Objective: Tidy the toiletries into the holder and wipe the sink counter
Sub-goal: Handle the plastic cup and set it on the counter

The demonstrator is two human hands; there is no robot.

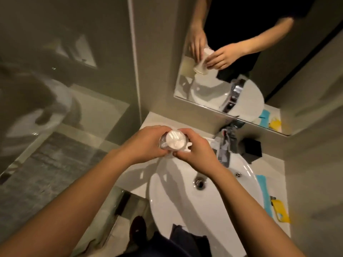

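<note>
While both hands meet above the far rim of the basin, the left hand (146, 143) curls around the left side of a white cup-like holder (175, 139), and the right hand (196, 154) closes on its right side, so the holder sits gripped between the two sets of fingers with its round white top facing the camera. A clear wrapping or film shows at the holder's left edge against the left fingers, though what it is cannot be told. A small white notched piece (188, 147) juts out just beside the right thumb. Directly beneath and nearer the body than the hands lies the white sink (185, 201), its drain (199, 183) below the right wrist. Just right of the right hand stands the chrome faucet (225, 145), and beyond that a black box (252, 148) rests on the counter (269, 164). Farther right of the right forearm, a light blue cloth (264, 193) lies along the sink's edge with a yellow packet (281, 211) beside it. Ahead of the hands, the mirror (222, 71) reflects both hands holding the white holder. Left of the left forearm stands a glass panel (55, 108).
</note>
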